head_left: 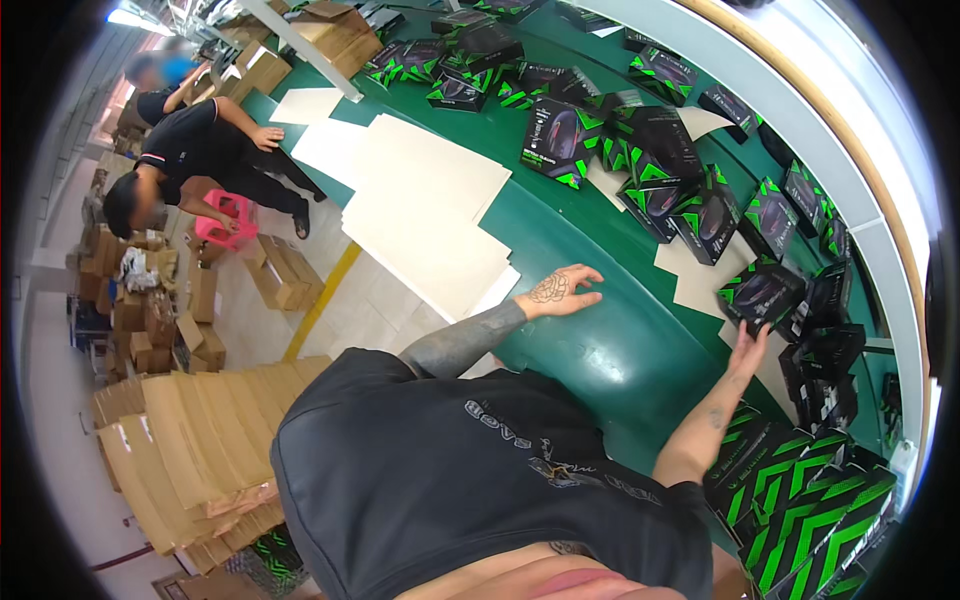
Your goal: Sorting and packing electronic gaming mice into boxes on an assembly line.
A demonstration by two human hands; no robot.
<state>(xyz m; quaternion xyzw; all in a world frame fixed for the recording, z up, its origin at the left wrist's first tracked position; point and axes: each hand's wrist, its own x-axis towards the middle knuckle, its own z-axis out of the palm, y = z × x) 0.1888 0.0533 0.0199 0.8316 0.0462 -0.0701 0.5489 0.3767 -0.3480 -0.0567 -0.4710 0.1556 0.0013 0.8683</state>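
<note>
My left hand (562, 291) hovers over or rests on the green table (600, 350), its fingers apart and lightly bent, with nothing in it. To the right, my right hand (746, 354) reaches up to a black and green box (762, 292). Its fingers are stretched out, with the tips at the box's near edge; a grip on the box does not show. Around that box lie many similar boxes, among them a tilted box (705, 215) and a flat-lying one (560, 140) farther off. Pale cardboard sheets (692, 275) lie partly under them.
Large pale sheets (425, 225) are stacked along the table's left edge. Black boxes with green chevrons (820, 510) are piled at the lower right. Bundled flat cardboard (200, 430) stands at the left. A person (190, 150) bends near a pink basket (228, 220); another person is behind.
</note>
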